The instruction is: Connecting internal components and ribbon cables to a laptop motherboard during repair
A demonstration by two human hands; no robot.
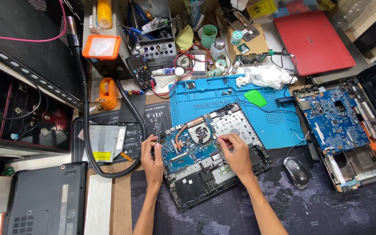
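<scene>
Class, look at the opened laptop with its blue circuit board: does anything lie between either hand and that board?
Nothing visible does. The left hand, holding thin tweezers, and the right hand both rest directly on the opened laptop's blue circuit board.

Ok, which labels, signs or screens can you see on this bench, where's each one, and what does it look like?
Multimeter: black, small grey screen, behind the blue mat.
Yellow label: rectangular, on the silver optical drive, beside the left hand.
Yellow sign: square, black markings, top edge.
Blue mat: long, faint printed strip across its top.
</scene>
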